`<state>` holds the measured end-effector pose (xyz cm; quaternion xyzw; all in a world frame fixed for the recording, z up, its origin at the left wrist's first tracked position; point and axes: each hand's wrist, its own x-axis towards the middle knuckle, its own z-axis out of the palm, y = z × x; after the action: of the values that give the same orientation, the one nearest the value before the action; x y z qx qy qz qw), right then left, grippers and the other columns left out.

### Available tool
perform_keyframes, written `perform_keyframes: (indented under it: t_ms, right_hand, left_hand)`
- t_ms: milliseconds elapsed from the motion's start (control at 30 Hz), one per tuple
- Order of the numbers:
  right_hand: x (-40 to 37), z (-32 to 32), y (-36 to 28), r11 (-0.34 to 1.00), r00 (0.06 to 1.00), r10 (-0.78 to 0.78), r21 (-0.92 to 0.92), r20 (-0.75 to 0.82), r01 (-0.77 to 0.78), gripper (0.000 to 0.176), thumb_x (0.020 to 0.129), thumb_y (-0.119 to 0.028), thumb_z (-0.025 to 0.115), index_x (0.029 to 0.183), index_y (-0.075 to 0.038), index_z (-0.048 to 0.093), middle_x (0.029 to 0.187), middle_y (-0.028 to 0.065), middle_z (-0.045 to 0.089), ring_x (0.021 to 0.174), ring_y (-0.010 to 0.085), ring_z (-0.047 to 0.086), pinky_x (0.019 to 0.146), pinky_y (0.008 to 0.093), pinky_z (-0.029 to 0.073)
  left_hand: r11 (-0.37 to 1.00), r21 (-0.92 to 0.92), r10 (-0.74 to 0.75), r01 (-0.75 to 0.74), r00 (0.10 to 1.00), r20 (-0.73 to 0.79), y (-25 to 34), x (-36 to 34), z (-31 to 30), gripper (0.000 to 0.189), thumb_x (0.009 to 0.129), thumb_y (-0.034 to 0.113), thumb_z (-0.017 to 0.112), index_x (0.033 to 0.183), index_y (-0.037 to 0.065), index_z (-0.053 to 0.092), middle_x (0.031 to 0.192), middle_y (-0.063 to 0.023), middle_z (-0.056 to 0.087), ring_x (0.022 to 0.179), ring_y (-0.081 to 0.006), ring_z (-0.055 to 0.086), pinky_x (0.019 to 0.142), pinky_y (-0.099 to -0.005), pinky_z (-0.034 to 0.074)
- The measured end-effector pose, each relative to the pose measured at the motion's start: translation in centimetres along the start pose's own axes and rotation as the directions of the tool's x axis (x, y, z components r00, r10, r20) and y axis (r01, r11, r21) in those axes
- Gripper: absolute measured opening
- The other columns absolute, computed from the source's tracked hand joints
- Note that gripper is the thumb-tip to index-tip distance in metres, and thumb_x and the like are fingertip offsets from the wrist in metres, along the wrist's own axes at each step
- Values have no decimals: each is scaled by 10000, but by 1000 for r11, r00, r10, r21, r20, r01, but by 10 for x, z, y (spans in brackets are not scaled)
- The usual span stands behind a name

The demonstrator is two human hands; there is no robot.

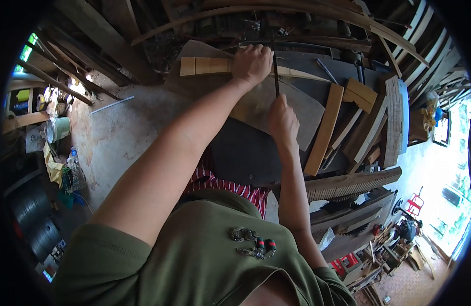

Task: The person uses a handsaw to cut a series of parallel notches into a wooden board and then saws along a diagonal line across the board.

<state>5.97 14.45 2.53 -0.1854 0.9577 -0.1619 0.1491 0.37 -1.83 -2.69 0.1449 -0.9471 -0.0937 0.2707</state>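
Observation:
A pale wooden strip (207,66) marked with cross lines lies across the bench, and its narrower end tapers off to the right. My left hand (252,65) is closed over the strip's middle, fingers curled down on it. Just right of those knuckles, a thin dark handsaw (276,76), seen edge-on, crosses the strip and points away from me. My right hand (284,121) is wrapped around the saw's near end, hiding the handle. Under the strip is a flat greyish board (302,104) on the dark bench top (240,153).
Right of the board lie a long wooden piece (324,130), a short block (360,95) and several stacked planks (383,122). Toothed circular saw blades (358,229) show at lower right. Curved timber (296,10) spans the back. A bucket (57,129) stands at left.

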Motion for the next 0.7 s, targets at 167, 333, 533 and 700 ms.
perform_keyframes:
  t_ms: [167,333,533,700]
  right_hand:
    - [6,-4,-1,998,997,57,-13,50,-56,132,915,-157,448,965,-45,496,848,257,680,818,459,664,736,549,516]
    - [45,4,-5,999,1000,-10,47,-23,11,190,968,-242,424,983,-60,477,896,286,659,874,497,623,759,589,476]
    - [-13,-3,0,994,990,97,35,100,-101,173,957,-222,432,991,-60,485,891,282,660,889,499,621,769,591,473]
    - [47,4,-3,999,1000,-14,35,-27,15,181,965,-229,426,988,-57,479,857,288,656,864,503,622,756,594,474]
  left_hand:
    - [1000,7,15,-15,1000,7,1,0,-1,254,931,289,547,742,126,597,750,-40,649,731,-238,656,642,-399,534]
    - [1000,6,23,-23,1000,2,2,0,-1,253,929,287,548,742,125,598,739,-41,642,724,-240,656,643,-407,536]
    - [1000,-11,28,-28,1000,-3,0,-1,-1,254,931,285,545,747,119,601,751,-42,635,744,-236,655,644,-403,537]
    - [1000,-17,3,-2,1000,25,0,1,-2,265,938,290,538,748,117,601,761,-43,645,746,-243,659,653,-402,540]
